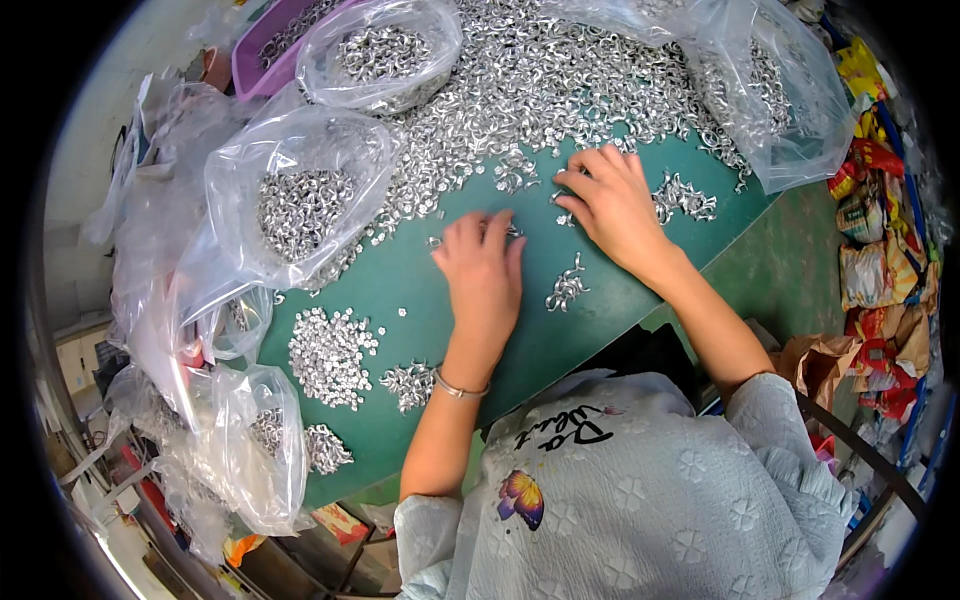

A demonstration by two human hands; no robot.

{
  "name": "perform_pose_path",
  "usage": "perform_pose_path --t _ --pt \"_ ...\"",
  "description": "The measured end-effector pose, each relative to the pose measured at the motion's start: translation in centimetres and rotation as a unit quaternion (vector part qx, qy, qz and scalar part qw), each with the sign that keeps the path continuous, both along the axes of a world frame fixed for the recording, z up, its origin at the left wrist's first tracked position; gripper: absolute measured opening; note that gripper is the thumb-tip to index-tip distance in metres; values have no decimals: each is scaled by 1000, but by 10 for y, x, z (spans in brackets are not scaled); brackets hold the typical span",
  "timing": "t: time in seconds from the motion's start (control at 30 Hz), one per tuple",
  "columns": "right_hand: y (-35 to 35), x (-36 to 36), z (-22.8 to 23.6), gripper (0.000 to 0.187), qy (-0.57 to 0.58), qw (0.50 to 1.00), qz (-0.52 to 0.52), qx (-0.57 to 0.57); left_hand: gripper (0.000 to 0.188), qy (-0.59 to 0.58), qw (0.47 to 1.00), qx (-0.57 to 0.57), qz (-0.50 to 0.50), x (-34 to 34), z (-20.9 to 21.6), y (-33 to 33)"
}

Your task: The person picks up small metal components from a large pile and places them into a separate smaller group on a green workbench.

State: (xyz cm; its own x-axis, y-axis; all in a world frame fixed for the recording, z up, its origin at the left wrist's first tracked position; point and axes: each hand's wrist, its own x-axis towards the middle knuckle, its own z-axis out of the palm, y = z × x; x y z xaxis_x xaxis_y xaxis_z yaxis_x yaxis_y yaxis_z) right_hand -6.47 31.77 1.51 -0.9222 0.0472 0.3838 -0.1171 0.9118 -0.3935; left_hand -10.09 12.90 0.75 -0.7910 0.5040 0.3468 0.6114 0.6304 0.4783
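Note:
My left hand (478, 265) is over the middle of the green tabletop (400, 275), its fingers bent down and spread, the thumb apart. Small silvery metal pieces show at its fingertips, partly hidden. To its right, my right hand (612, 205) has curled fingers, with thumb and index finger close together at a small silvery metal piece (557, 197). Just beyond lies a little cluster of curved metal pieces (515, 172). Other small groups lie beside my right wrist (685, 197) and nearer my body (568, 287). A bracelet circles my left wrist.
A large spread of silvery pieces (540, 80) covers the far tabletop. Clear plastic bags of pieces stand at left (300, 205), far left (385, 55) and right (770, 100), near a purple bin (262, 55). A pile of round pieces (330, 355) lies near left. Colourful packages (880, 250) line the right.

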Motion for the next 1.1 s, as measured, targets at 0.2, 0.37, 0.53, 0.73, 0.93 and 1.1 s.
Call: perform_pose_path --t 0.2,0.37,0.53,0.73,0.93,1.1 --pt "1 -4 8 7 -48 997 31 -44 13 -22 998 61 -7 -1 -6 2" --pt "1 9 4 6 -4 994 27 -109 14 -23 998 54 30 2 -5 -10" --pt "-9 -1 5 15 6 995 63 -71 23 -36 997 24 69 5 1 -19" --pt "-29 -14 -5 12 -25 993 111 -15 31 -46 996 1 78 8 5 -20" --pt "-23 -3 -1 7 -33 992 122 -14 28 -9 999 -3 51 -1 2 -14" --pt "-14 16 11 5 -80 985 148 -40 25 -11 999 16 39 -4 -7 -20"
